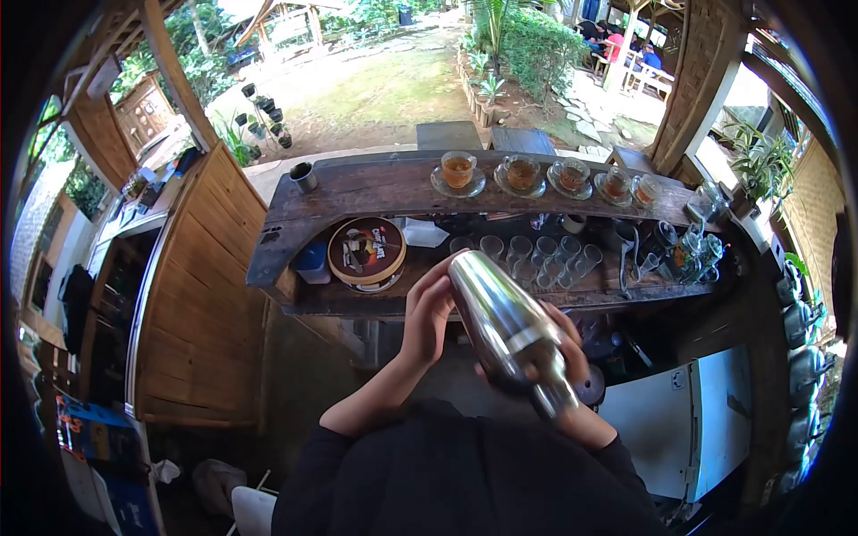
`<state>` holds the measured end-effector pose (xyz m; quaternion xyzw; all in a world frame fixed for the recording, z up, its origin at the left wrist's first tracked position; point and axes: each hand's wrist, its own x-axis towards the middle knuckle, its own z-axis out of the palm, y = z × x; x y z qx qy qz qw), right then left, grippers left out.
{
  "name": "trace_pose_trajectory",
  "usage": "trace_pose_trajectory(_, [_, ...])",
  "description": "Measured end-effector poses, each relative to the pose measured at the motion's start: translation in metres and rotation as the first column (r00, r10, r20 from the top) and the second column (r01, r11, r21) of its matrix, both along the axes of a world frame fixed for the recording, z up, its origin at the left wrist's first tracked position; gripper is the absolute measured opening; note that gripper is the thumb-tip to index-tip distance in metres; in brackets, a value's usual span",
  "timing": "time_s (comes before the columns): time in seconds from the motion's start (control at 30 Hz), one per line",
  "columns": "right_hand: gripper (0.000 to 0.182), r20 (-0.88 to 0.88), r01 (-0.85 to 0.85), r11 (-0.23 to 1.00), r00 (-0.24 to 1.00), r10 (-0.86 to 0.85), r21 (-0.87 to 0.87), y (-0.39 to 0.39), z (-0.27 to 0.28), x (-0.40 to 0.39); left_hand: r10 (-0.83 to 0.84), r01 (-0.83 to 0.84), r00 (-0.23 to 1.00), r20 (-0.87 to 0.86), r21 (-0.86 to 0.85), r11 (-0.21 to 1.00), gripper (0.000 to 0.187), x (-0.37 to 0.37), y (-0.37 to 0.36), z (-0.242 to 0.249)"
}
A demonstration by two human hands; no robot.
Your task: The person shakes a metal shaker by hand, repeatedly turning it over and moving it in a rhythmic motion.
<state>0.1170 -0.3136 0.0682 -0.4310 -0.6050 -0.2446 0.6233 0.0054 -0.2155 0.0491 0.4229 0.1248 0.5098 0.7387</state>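
Observation:
A shiny metal cocktail shaker (500,308) is held tilted in front of my chest, its wide base up to the left and its narrow cap down to the right. My left hand (429,304) presses against the base end with its fingers bent round the edge. Around the shoulder and cap end, my right hand (572,353) is closed, its fingers partly hidden behind the metal. Behind the shaker, several empty glasses (545,259) stand on the counter's lower shelf.
Along the wooden bar top (375,183) stand several glass cups of brown drink (458,170) on saucers and a metal cup (304,177). A round box (366,253) lies on the lower shelf. At the right are a glass rack (695,255) and a white fridge (661,429).

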Motion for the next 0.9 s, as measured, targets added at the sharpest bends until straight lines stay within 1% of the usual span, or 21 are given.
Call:
trace_pose_trajectory(0.03, [0.091, 0.000, -0.147, 0.986, 0.989, 0.147, -0.084, 0.011, -0.016, 0.013, -0.077, 0.070, 0.996, -0.052, -0.124, 0.990, 0.040, 0.006, 0.021, -0.046])
trace_pose_trajectory(0.07, [0.093, 0.181, -0.205, 0.978, 0.964, 0.197, 0.030, 0.033, -0.041, 0.028, -0.158, 0.130, 0.983, -0.096, -0.251, 0.959, 0.038, 0.012, 0.046, -0.100])
trace_pose_trajectory(0.1, [0.092, 0.125, -0.201, 0.972, 0.969, 0.215, -0.119, 0.031, -0.045, 0.030, -0.382, 0.363, 0.922, 0.062, -0.482, 0.798, 0.036, 0.008, 0.051, -0.112])
trace_pose_trajectory(0.13, [0.092, 0.074, -0.194, 0.947, 0.973, 0.219, -0.254, 0.032, -0.046, 0.033, -0.272, 0.199, 0.959, -0.078, -0.497, 0.844, 0.042, 0.016, 0.040, -0.118])
trace_pose_trajectory(0.2, [0.082, 0.114, -0.220, 0.969, 0.966, 0.233, -0.114, 0.016, -0.019, 0.026, -0.212, 0.152, 0.970, -0.119, -0.384, 0.911, 0.046, 0.017, 0.023, -0.076])
trace_pose_trajectory(0.27, [0.099, 0.296, -0.185, 0.976, 0.944, 0.144, 0.116, 0.006, -0.008, 0.025, -0.282, 0.283, 0.959, 0.038, -0.229, 0.932, 0.044, 0.004, 0.012, -0.027])
trace_pose_trajectory(0.3, [0.102, 0.214, -0.052, 0.976, 0.977, 0.006, 0.212, 0.003, -0.006, 0.015, -0.251, 0.252, 0.968, 0.030, -0.142, 0.957, 0.042, 0.000, 0.007, -0.014])
trace_pose_trajectory(0.37, [0.103, 0.169, -0.086, 0.978, 0.984, 0.054, 0.191, 0.011, -0.035, 0.018, -0.150, 0.151, 0.988, 0.021, -0.030, 0.988, 0.035, 0.000, 0.004, -0.010])
trace_pose_trajectory(0.4, [0.104, 0.125, -0.120, 0.978, 0.987, 0.099, 0.172, 0.016, -0.050, 0.021, -0.144, 0.145, 0.989, 0.023, -0.033, 0.989, 0.035, 0.006, 0.017, -0.032])
trace_pose_trajectory(0.43, [0.084, 0.075, -0.214, 0.977, 0.974, 0.214, -0.007, 0.015, -0.056, 0.026, -0.178, 0.170, 0.983, -0.047, -0.139, 0.976, 0.032, 0.013, 0.039, -0.070])
trace_pose_trajectory(0.47, [0.086, 0.117, -0.208, 0.978, 0.971, 0.208, -0.006, 0.023, -0.055, 0.025, -0.219, 0.185, 0.969, -0.114, -0.249, 0.951, 0.029, 0.016, 0.046, -0.094])
trace_pose_trajectory(0.5, [0.087, 0.079, -0.183, 0.983, 0.980, 0.183, 0.002, 0.021, -0.047, 0.024, -0.216, 0.190, 0.976, -0.033, -0.358, 0.914, 0.027, 0.019, 0.036, -0.085])
trace_pose_trajectory(0.57, [0.087, 0.027, -0.176, 0.981, 0.984, 0.175, 0.075, 0.009, -0.011, 0.020, -0.213, 0.200, 0.976, -0.040, -0.216, 0.956, 0.031, 0.013, 0.006, -0.035])
trace_pose_trajectory(0.6, [0.079, -0.065, -0.091, 0.961, 0.995, 0.077, -0.262, -0.026, 0.007, 0.017, -0.185, 0.177, 0.981, -0.049, -0.133, 0.975, 0.033, 0.008, -0.007, -0.008])
trace_pose_trajectory(0.63, [0.079, -0.062, -0.095, 0.961, 0.995, 0.081, -0.260, -0.029, 0.005, 0.016, -0.181, 0.174, 0.982, -0.047, -0.130, 0.976, 0.033, 0.003, -0.018, 0.006])
trace_pose_trajectory(0.7, [0.082, -0.052, -0.068, 0.980, 0.997, 0.059, -0.189, -0.027, -0.004, 0.012, -0.080, 0.087, 0.995, -0.057, 0.119, 0.989, 0.034, -0.005, -0.029, 0.021])
trace_pose_trajectory(0.73, [0.083, -0.048, -0.053, 0.987, 0.998, 0.046, -0.155, -0.025, -0.010, 0.010, -0.077, 0.083, 0.996, -0.055, 0.122, 0.989, 0.034, -0.002, -0.026, 0.020])
trace_pose_trajectory(0.8, [0.086, -0.038, -0.017, 0.997, 0.999, 0.014, -0.080, -0.018, -0.022, 0.012, -0.041, 0.039, 0.996, -0.074, -0.028, 0.999, 0.033, 0.010, -0.007, 0.004])
trace_pose_trajectory(0.83, [0.088, 0.069, -0.028, 0.999, 0.997, 0.029, -0.016, 0.006, -0.032, 0.020, -0.191, 0.185, 0.980, -0.059, -0.100, 0.978, 0.032, 0.016, 0.020, -0.027])
trace_pose_trajectory(0.87, [0.093, 0.171, -0.043, 0.998, 0.985, 0.035, 0.044, 0.026, -0.039, 0.027, -0.212, 0.197, 0.976, -0.044, -0.219, 0.956, 0.030, 0.023, 0.038, -0.068])
trace_pose_trajectory(0.9, [0.088, 0.168, -0.043, 0.997, 0.985, 0.033, 0.057, 0.026, -0.034, 0.027, -0.199, 0.182, 0.979, -0.042, -0.256, 0.949, 0.030, 0.024, 0.029, -0.067])
